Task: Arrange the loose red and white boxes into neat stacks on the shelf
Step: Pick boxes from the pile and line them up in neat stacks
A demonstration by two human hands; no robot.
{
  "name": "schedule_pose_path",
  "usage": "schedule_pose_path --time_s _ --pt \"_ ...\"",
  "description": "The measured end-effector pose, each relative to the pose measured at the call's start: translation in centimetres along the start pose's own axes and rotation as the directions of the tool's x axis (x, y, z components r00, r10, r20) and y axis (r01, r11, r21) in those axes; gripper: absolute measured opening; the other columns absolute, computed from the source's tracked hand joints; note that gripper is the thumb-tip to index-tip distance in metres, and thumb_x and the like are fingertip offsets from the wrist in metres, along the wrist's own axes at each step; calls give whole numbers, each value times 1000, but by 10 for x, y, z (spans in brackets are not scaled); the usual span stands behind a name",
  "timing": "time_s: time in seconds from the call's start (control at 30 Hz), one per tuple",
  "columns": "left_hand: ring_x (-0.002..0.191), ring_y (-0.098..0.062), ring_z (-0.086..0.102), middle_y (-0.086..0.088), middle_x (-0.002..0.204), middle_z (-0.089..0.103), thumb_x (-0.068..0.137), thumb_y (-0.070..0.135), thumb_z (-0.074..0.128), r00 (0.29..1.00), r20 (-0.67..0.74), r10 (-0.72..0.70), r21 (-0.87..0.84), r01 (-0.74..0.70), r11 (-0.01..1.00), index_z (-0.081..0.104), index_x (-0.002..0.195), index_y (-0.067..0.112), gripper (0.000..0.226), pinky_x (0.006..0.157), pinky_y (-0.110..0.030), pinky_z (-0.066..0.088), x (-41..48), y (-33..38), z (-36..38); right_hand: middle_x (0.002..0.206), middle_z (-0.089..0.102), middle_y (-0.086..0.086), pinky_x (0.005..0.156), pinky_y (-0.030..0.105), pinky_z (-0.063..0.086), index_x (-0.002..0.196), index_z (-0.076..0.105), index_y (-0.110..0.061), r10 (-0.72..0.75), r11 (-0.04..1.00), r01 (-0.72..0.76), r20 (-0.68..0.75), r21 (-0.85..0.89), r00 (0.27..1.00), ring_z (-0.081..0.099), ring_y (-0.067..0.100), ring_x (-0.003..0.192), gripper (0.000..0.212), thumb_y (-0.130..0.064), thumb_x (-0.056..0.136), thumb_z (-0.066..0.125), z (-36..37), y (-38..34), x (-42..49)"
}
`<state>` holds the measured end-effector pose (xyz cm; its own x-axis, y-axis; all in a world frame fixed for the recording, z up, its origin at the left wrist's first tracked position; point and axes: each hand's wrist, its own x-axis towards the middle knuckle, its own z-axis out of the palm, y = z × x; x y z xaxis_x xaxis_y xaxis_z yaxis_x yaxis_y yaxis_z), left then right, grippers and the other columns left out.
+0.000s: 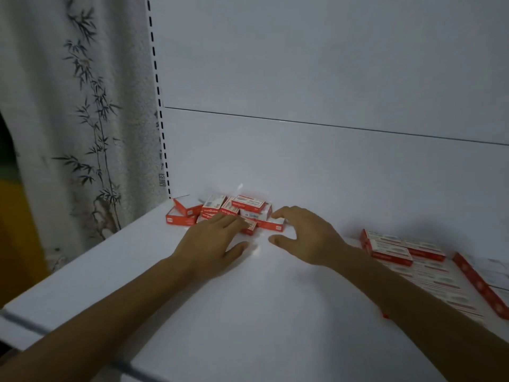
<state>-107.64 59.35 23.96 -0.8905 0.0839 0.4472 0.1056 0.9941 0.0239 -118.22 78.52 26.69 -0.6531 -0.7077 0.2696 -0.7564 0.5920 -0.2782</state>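
A loose heap of small red and white boxes (234,209) lies at the back left of the white shelf (248,299), some tilted on top of others. My left hand (212,244) reaches flat over the shelf, its straight fingertips touching the front boxes of the heap. My right hand (305,232) hovers just right of the heap with relaxed, spread fingers; its fingertips are at the edge of a flat box (271,223) and grip nothing. Neat rows of the same boxes (396,246) sit at the right, partly behind my right forearm.
The shelf's white back panel (330,161) rises right behind the heap. A slotted upright (159,111) marks the shelf's left end, with a bamboo-print curtain (82,106) beyond it. A long red box edge (479,285) borders the stacks at far right.
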Motion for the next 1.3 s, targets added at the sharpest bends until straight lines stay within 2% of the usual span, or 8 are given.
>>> schedule_pose_path --time_s 0.23,0.4,0.57,0.67,0.87,0.97,1.17,1.3 --pt "104 -17 58 6 118 61 87 48 38 999 -47 5 -140 -11 990 60 116 23 44 72 -29 51 -5 -29 8 118 59 1 90 36 46 122 51 -19 -5 1000 5 -116 -4 993 55 19 106 40 -38 87 58 16 -22 42" --pt "106 -11 55 9 119 60 86 46 42 988 -124 -87 -327 42 944 57 119 25 42 79 -29 50 2 -36 11 113 61 5 85 39 49 118 53 -16 103 992 -111 -137 -53 985 58 21 98 34 -34 89 53 29 -22 80" --pt "105 -17 57 4 118 62 87 39 53 989 -149 -9 -279 -34 960 57 120 22 37 78 -28 50 3 -42 12 98 66 -4 83 36 48 100 61 -23 191 981 -194 -161 -5 968 60 15 87 27 -37 78 68 39 -17 94" --pt "104 -19 60 2 117 63 84 33 63 978 -203 -51 -271 -6 963 56 122 21 40 73 -22 41 4 -43 10 97 69 -3 78 35 50 97 66 -20 145 990 -140 -227 35 963 62 15 85 32 -38 72 75 37 -19 91" --pt "125 -13 43 5 140 44 85 39 62 959 -193 -210 -350 133 927 31 142 24 67 92 -26 43 -1 -48 11 106 65 -6 77 25 48 108 62 -22 44 999 -40 -358 19 933 57 8 88 37 -20 73 76 30 -34 50" --pt "129 -13 39 5 144 40 81 44 66 960 -177 -217 -374 139 917 28 143 26 75 97 -29 41 0 -43 9 108 65 -1 80 30 50 110 61 -18 -10 1000 14 -405 7 914 57 11 92 42 -18 71 78 28 -44 22" --pt "109 -13 58 6 124 60 80 40 69 961 -249 -116 -394 9 919 52 126 27 52 82 -25 47 -3 -27 4 107 65 4 77 13 43 112 60 -13 -39 999 51 -488 13 872 54 8 91 43 -26 74 71 33 -46 -13" --pt "105 -14 60 5 121 61 77 36 73 959 -261 -109 -417 -10 909 54 122 26 49 81 -27 50 -4 -21 5 114 61 1 78 18 47 123 52 -14 24 995 22 -461 94 887 56 10 95 52 -24 76 73 35 -44 -23"
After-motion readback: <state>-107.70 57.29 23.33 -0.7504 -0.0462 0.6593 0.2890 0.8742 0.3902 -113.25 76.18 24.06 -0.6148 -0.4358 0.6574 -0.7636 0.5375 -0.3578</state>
